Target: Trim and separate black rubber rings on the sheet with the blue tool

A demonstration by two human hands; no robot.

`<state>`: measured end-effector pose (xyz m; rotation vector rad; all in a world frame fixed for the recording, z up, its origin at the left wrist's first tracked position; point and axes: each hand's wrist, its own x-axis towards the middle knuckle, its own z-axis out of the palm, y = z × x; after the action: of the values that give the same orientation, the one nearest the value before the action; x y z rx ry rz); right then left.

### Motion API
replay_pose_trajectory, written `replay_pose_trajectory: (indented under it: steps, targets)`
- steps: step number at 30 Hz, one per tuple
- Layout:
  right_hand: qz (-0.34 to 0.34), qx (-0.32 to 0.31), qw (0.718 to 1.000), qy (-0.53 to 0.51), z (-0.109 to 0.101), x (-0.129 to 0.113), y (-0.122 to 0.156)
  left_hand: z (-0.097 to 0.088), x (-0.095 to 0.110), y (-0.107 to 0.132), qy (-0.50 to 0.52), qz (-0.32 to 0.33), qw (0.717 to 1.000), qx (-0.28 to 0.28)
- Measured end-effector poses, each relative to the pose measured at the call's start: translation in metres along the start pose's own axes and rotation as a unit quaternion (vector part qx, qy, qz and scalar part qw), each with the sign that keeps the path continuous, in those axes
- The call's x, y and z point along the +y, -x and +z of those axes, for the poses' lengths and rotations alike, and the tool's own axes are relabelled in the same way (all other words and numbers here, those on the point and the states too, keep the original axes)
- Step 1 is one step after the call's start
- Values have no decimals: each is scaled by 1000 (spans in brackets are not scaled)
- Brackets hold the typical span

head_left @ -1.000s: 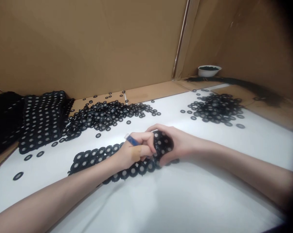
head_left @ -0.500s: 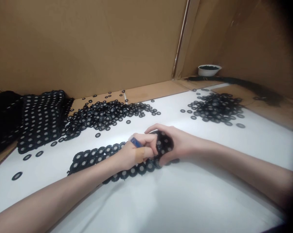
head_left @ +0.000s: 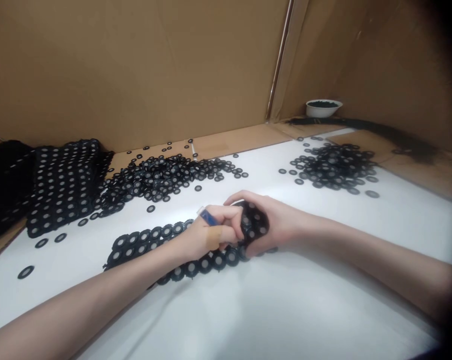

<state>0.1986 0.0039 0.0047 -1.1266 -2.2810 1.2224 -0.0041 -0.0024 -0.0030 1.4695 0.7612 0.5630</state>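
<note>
A strip of joined black rings with pale grey centres (head_left: 218, 260) lies across the white work surface. Its right part is bent up into a fold, and my right hand (head_left: 273, 220) wraps around that fold, thumb below and fingers above. My left hand (head_left: 214, 235) is closed in a pinch against the fold's left side; whatever sits between its fingertips is hidden. A blue band with a clear end (head_left: 208, 217) shows at the left index finger, and a tan plaster (head_left: 213, 238) lies on the same hand. My left forearm covers part of the strip.
Loose black rings form a large heap (head_left: 154, 175) behind the strip and a smaller heap (head_left: 334, 167) at the right. Finished-looking ring sheets (head_left: 64, 180) are piled at left. A white bowl of dark bits (head_left: 323, 108) and dark strands (head_left: 379, 131) lie by the cardboard wall (head_left: 136, 65).
Both hands keep nearly the same place and grip. The left fingers and the blue band have shifted very slightly; the strip's fold has barely moved.
</note>
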Motion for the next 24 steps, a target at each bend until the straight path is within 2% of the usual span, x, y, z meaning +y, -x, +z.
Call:
replay_pose_trajectory:
  steps: [10,15,24]
  targets:
    - [-25,-3,1000,-8,1,1,-2,2,-2,0,-2,15,1000,21]
    - [-32,3,999,5,1,7,-2,2,-1,2,-18,28,999,6]
    - [-13,3,1000,16,2,7,-1,1,-1,1,-17,0,1000,-17]
